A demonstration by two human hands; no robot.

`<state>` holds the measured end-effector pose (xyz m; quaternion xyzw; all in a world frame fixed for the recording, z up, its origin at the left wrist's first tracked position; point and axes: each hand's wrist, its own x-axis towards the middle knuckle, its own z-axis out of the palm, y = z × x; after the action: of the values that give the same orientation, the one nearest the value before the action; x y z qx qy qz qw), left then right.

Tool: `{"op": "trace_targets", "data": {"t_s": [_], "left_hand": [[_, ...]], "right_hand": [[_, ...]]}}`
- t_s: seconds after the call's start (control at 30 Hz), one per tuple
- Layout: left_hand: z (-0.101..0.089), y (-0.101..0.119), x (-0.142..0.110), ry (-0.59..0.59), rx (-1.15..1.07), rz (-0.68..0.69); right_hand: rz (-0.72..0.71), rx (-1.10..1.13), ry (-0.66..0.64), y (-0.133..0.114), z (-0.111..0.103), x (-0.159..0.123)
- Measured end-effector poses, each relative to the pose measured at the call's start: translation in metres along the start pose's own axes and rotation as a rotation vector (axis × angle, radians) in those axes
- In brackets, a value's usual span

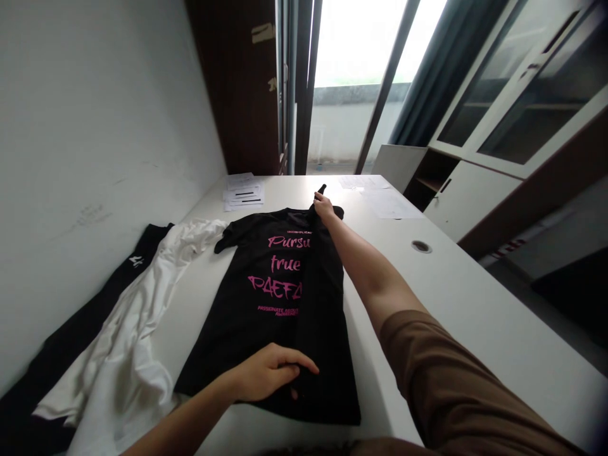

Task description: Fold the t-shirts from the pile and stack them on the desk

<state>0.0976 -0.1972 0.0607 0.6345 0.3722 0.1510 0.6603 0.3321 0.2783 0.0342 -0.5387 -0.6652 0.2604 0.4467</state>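
The black T-shirt (237, 329) lies in front of you on the white table (389, 278), with its collar end far from you and its hem near. On its right side a long strip is folded inward, and this strip covers the ends of the pink words (278, 288). Your right hand (323, 208) is at the far end of the T-shirt, beside the collar, and it holds the black cloth tightly between the fingers; a small piece stands up past them. Your left hand (268, 372) is over the near part of the T-shirt, index finger stretched out; I cannot tell if it grips any cloth. To the left of the T-shirt lie a crumpled white garment (142, 304) and, farther left, a black garment (102, 301). Beyond the T-shirt are printed papers (244, 193), and to its right is a round cable hole (421, 247).
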Motion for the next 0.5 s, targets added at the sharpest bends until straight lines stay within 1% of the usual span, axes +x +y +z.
{"op": "trace_targets", "data": {"t_s": [0.1, 0.2, 0.33, 0.4, 0.5], "left_hand": [[-0.005, -0.008, -0.007, 0.039, 0.027, -0.040], [-0.011, -0.014, -0.014, 0.076, 0.052, -0.103], [-0.021, -0.017, -0.024, 0.070, 0.053, -0.202], [-0.026, -0.015, -0.030, 0.035, 0.056, -0.249], [-0.034, -0.005, -0.038, -0.095, 0.134, -0.295]], "right_hand": [[0.142, -0.049, 0.051, -0.011, 0.034, -0.001], [0.146, -0.066, 0.016, -0.022, 0.062, -0.002], [0.149, -0.004, -0.034, -0.027, 0.093, -0.008], [0.168, 0.049, -0.082, -0.025, 0.105, -0.016], [0.136, 0.099, -0.174, -0.022, 0.117, -0.033]]}}
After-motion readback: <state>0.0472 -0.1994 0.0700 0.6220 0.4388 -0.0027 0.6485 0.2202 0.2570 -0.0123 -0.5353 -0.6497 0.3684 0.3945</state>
